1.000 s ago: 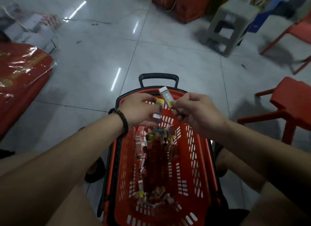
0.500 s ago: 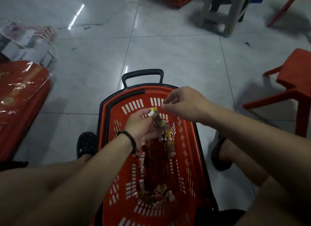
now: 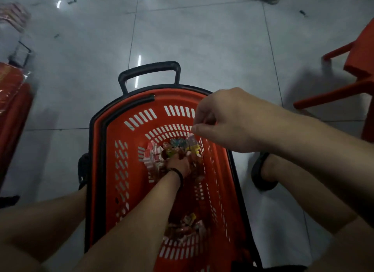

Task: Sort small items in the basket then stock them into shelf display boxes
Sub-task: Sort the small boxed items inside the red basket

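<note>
Left hand [image 3: 178, 164] reaches among small packets [image 3: 153, 153] in basket [image 3: 109, 180], labels blurred.

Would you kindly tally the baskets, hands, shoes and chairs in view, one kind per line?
Red basket: 1
Hands: 2 (left hand, right hand)
Black shoes: 2
Red chair: 1
Total: 6
</note>
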The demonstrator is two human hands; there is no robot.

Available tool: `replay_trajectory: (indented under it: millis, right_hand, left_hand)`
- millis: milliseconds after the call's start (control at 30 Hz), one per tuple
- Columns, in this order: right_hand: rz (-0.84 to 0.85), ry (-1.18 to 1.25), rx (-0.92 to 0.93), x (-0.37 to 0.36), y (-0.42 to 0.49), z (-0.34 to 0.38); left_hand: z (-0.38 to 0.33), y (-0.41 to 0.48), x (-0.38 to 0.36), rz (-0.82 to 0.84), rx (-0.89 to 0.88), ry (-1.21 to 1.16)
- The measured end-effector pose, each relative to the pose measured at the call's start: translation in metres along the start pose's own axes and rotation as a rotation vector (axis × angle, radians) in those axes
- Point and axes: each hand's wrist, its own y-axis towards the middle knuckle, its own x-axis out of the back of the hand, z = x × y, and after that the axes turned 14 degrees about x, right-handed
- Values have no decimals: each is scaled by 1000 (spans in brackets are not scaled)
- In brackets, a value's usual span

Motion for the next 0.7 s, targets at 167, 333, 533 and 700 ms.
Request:
replay_trajectory:
  millis: [167,333,533,700]
  right_hand:
    - [57,-71,31,-7,4,2]
    - [113,-116,68,-15,5,5]
    - [141,-160,51,-19,7,2]
    - [231,-225,31,-27,10,-3]
  left_hand:
    - [-28,-51,16,19,-149,271]
    - [-31,-69,10,-6,-180,495]
    - [-14,-62,-6,142,-162,285]
    - [-1,-49,1,177,-150,138]
